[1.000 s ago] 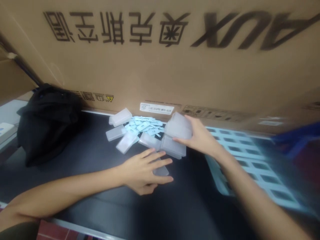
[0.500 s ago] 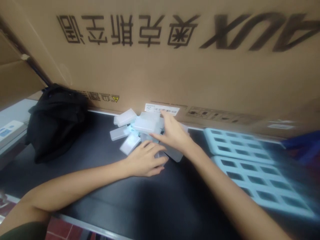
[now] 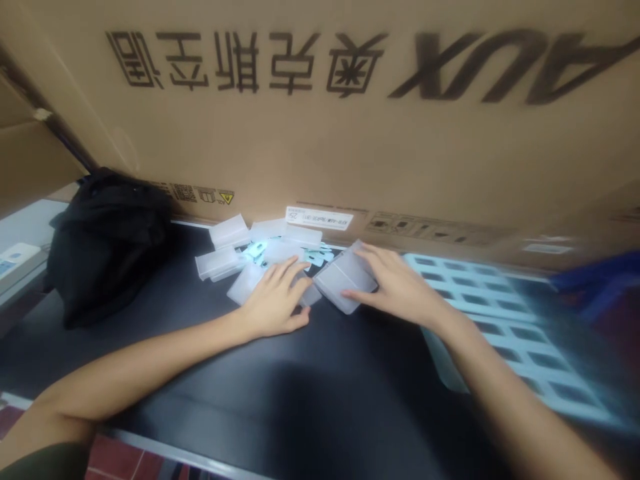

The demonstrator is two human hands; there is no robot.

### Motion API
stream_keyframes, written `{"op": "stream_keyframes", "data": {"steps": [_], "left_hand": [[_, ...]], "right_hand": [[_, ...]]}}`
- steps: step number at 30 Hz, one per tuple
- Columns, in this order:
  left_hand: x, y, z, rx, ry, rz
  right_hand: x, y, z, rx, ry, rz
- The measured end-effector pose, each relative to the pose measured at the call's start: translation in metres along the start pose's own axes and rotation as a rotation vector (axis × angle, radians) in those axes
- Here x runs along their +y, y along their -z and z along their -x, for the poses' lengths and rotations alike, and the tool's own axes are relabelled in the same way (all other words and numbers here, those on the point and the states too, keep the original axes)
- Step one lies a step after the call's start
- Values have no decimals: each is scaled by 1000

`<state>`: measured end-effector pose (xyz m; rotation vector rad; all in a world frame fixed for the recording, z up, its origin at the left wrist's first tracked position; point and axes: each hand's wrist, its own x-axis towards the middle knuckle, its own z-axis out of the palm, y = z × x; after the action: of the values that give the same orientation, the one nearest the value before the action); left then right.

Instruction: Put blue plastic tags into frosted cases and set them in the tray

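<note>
My left hand [image 3: 277, 293] lies with its fingers spread over a heap of translucent white plastic cases [image 3: 230, 233]. Its fingertips rest on some of them, and the palm hides others. To its right, my right hand [image 3: 400, 280] grips a translucent plastic case [image 3: 347, 279] between thumb and fingers. This case is tilted and lies at the right side of the heap. Small light-blue pieces [image 3: 319, 256] show among the cases; what they are exactly cannot be made out.
Two light-blue trays [image 3: 505, 312] with rectangular openings lie on the black table [image 3: 320, 407] at the right, partly behind my forearm. A black cloth bag [image 3: 110, 247] sits at the left. A large cardboard box [image 3: 250, 147] stands along the back edge.
My right hand has moved right, away from the middle of the heap, with a plastic case. The cases have spread apart, uncovering more light-blue pieces. My left hand has shifted slightly left and its fingers have spread.
</note>
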<state>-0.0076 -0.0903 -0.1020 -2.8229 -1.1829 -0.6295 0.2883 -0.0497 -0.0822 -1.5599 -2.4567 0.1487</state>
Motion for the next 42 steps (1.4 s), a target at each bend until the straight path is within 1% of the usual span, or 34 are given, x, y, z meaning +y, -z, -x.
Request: {"op": "stream_keyframes", "data": {"steps": [4, 6, 8, 10, 13, 15, 17, 19, 22, 26, 29, 31, 33, 34, 36, 37, 38, 39, 40, 41, 42], "left_hand": [[4, 12, 1, -70, 24, -53], [4, 23, 5, -99, 38, -92], [0, 37, 14, -117, 62, -133], [-11, 52, 28, -121, 121, -174], [-34, 69, 55, -115, 280, -214], [-46, 72, 73, -137, 361, -178], [-50, 69, 87, -170, 383, -123], [-47, 62, 94, -179, 368, -97], [-38, 51, 97, -120, 333, -104], [-29, 42, 92, -1, 286, -113], [-28, 38, 84, 33, 205, -99], [-31, 39, 80, 23, 119, -86], [-36, 46, 82, 18, 22, -125], [-39, 51, 87, 38, -15, -176], [-45, 66, 105, 117, -15, -327], [-46, 74, 118, 193, 51, -405], [-48, 82, 133, 235, 181, -469], [-49, 88, 148, 248, 327, -514], [-50, 93, 162, 219, 429, -542], [-51, 96, 176, 173, 499, -544], [-52, 97, 186, 121, 524, -518]], "right_hand": [[-2, 3, -1, 98, -69, 41], [-8, 2, 2, 135, -97, 47], [-15, -1, 7, 134, -85, 52], [-21, -6, 11, 96, -40, 79], [-32, -13, 12, 76, -4, 164], [-40, -14, 7, 107, 7, 209], [-47, -14, 1, 142, 33, 237], [-54, -12, -6, 161, 55, 262], [-58, -9, -17, 147, 40, 313], [-60, -6, -30, 115, -4, 347], [-63, -6, -44, 118, -70, 356], [-65, -6, -53, 130, -114, 324], [-65, -4, -60, 138, -145, 252], [-64, -3, -61, 136, -156, 211], [-60, 2, -56, 126, -175, 155], [-56, 4, -50, 119, -182, 140], [-53, 6, -43, 108, -182, 131], [-49, 7, -35, 89, -176, 124], [-46, 8, -26, 62, -167, 118], [-43, 8, -18, 29, -158, 114], [-41, 8, -11, -6, -152, 115]]}}
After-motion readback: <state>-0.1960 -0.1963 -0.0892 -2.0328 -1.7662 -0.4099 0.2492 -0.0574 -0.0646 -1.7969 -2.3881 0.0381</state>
